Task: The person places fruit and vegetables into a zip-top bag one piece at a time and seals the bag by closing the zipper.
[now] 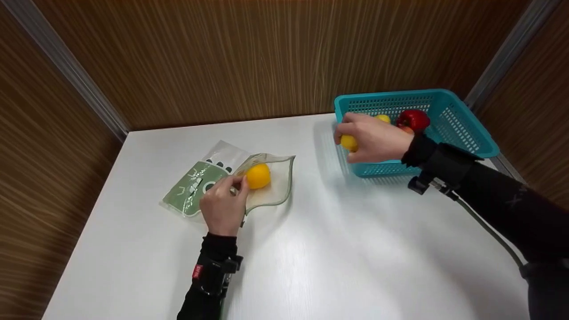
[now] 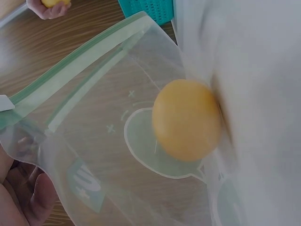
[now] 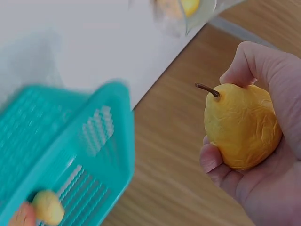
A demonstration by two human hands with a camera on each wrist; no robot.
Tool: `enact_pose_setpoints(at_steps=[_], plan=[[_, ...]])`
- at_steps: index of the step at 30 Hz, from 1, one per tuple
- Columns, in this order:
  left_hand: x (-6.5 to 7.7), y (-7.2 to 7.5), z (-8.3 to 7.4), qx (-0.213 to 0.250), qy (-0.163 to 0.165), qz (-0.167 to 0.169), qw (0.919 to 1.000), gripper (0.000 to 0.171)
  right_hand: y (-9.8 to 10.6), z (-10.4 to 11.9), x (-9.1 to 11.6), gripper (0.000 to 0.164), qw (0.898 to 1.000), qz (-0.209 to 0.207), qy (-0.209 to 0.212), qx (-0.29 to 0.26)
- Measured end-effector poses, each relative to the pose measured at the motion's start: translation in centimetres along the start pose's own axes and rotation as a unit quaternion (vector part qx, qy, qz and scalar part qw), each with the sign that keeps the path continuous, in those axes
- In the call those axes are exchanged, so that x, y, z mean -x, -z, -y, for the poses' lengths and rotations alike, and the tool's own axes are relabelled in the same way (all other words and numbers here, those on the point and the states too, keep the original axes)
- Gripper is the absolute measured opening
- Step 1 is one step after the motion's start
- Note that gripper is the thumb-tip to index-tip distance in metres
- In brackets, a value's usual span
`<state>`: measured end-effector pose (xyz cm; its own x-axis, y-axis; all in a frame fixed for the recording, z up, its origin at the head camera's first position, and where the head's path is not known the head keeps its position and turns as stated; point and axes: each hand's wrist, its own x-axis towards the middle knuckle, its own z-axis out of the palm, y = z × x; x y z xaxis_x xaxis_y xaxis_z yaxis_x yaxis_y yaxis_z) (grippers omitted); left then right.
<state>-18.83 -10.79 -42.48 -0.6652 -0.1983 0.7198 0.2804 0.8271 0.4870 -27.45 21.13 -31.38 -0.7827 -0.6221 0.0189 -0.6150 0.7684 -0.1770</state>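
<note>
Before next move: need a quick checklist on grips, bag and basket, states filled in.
1. Right hand secure on pear: ok, thumb and fingers wrap it.
2. Left hand holding bag: ok, it pinches the edge.
3. Bag mouth open: ok, it gapes on the right side in the head view.
4. Yellow fruit inside bag: ok, seen through the film in the left wrist view.
5. Pear at bag mouth: not ok, it is over by the basket.
6. Enough room for pear beside fruit: cannot tell.
</note>
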Motion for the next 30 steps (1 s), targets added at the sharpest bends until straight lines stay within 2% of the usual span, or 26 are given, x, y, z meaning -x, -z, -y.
enact_pose_setpoints(at_steps=[13, 21, 30], plan=[[-0.2, -0.2, -0.3, -0.001, -0.008, -0.006, 0.9999, 0.011, -3.1, 4.5, -2.9, 0.031, 0.996, 0.033, 0.073, -0.026], [-0.2, -0.2, -0.2, 0.001, -0.008, -0.008, 0.9999, 0.009, -5.8, 7.1, -4.6, 0.03, 0.992, 0.049, 0.113, -0.031], [-0.2, -0.3, -0.2, 0.003, -0.006, -0.004, 1.0, 0.009, -8.3, 8.7, -6.4, 0.03, 0.988, 0.049, 0.141, -0.033]])
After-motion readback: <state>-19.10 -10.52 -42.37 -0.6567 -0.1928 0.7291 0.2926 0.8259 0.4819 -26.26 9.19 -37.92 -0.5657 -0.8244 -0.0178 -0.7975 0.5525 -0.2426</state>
